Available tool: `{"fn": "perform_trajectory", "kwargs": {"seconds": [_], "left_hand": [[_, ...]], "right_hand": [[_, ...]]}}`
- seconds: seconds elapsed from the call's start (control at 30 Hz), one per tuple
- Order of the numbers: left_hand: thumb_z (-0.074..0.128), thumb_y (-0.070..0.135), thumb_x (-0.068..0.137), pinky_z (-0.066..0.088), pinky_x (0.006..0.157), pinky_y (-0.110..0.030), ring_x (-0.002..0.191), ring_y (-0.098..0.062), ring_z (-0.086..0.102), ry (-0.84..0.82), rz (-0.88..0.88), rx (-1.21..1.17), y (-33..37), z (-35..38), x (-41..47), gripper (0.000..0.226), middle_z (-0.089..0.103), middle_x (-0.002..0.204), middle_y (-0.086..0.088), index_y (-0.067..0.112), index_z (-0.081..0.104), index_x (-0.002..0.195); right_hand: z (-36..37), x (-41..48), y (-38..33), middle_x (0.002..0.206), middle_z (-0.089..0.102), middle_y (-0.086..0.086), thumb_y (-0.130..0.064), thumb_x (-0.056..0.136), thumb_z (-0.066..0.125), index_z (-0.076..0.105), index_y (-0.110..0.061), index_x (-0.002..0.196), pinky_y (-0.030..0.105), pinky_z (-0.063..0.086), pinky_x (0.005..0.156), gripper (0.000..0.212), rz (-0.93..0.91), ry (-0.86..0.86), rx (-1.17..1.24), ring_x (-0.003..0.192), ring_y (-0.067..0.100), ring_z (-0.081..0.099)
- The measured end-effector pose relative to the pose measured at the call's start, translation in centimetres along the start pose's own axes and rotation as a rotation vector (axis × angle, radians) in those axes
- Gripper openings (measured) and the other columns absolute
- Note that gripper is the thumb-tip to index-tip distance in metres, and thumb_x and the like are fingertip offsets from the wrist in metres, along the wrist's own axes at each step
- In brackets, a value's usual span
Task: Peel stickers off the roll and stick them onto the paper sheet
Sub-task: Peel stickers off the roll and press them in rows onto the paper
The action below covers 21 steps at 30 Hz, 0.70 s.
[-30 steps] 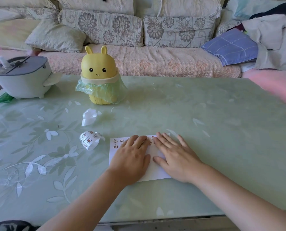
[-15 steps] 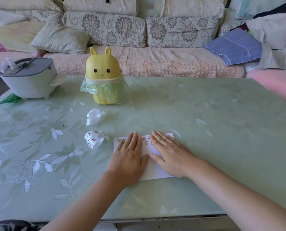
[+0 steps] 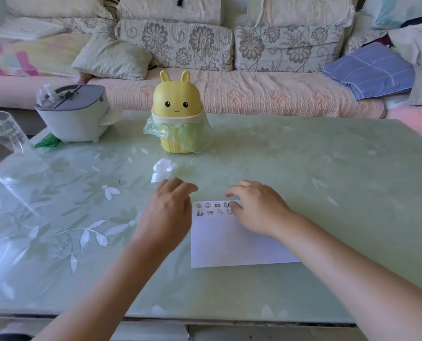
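Beyond paper sheet (image 3: pixel 229 242): bunny bin (image 3: pixel 176 107), scrap (image 3: pixel 162 169) | left hand (image 3: pixel 166 214), right hand (image 3: pixel 257 209) loosely spread

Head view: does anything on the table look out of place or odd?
Only minor things. A crumpled white paper scrap lies loose on the table, in front of the yellow bunny bin rather than in it. The bin's green liner bag hangs bunched outside its rim.
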State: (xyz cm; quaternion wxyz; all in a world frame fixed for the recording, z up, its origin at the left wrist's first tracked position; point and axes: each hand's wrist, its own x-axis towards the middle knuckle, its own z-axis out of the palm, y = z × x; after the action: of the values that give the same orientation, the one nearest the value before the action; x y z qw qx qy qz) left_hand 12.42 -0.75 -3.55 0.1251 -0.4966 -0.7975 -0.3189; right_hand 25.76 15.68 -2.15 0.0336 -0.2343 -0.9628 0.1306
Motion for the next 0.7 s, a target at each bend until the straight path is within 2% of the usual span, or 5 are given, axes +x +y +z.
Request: {"fn": "perform_trajectory", "kwargs": {"seconds": [0.2,0.33,0.4,0.53,0.7], "left_hand": [[0.055,0.020,0.093,0.037,0.094,-0.034,0.107,-0.025,0.047,-0.037,-0.318,0.022,-3.9,-2.2,1.0,0.030,0.060,0.111,-0.003,0.016,0.060,0.123],[0.053,0.049,0.089,0.028,0.100,-0.035,0.116,-0.017,0.046,-0.196,-0.443,0.093,-4.7,-2.6,1.0,0.038,0.059,0.112,0.009,0.030,0.057,0.122],[0.057,0.055,0.086,0.031,0.096,-0.034,0.107,-0.014,0.052,-0.228,-0.434,0.079,-4.9,-2.7,0.8,0.033,0.062,0.102,0.014,0.034,0.063,0.111],[0.065,0.046,0.086,0.044,0.080,-0.031,0.078,-0.007,0.059,-0.251,-0.452,-0.101,-5.0,-3.1,0.5,0.011,0.065,0.078,0.016,0.036,0.066,0.089],[0.061,0.030,0.092,0.042,0.062,-0.023,0.065,-0.006,0.058,-0.308,-0.453,-0.379,-4.8,-3.4,0.1,0.008,0.068,0.076,0.010,0.038,0.063,0.092]], "right_hand": [[0.3,1.8,-4.1,0.079,0.069,-0.013,-0.022,0.093,0.056,0.075,-0.026,0.094,0.025,0.051,0.069,0.018,0.149,-0.016,0.512,0.074,0.012,0.065],[1.4,2.6,-6.0,0.084,0.075,-0.001,-0.021,0.092,0.057,0.073,-0.016,0.086,0.021,0.049,0.058,0.018,0.212,-0.106,0.651,0.056,0.015,0.066],[1.7,2.8,-6.7,0.082,0.075,-0.002,-0.024,0.091,0.059,0.072,-0.012,0.084,0.022,0.045,0.057,0.019,0.244,-0.123,0.678,0.053,0.014,0.064],[1.8,3.1,-7.9,0.081,0.075,-0.005,-0.028,0.091,0.059,0.072,-0.014,0.094,0.022,0.029,0.044,0.020,0.348,-0.190,0.782,0.054,0.018,0.061],[1.7,3.3,-8.5,0.086,0.077,0.001,-0.038,0.096,0.057,0.070,-0.011,0.099,0.025,0.026,0.046,0.030,0.417,-0.217,0.978,0.055,0.019,0.060]]}}
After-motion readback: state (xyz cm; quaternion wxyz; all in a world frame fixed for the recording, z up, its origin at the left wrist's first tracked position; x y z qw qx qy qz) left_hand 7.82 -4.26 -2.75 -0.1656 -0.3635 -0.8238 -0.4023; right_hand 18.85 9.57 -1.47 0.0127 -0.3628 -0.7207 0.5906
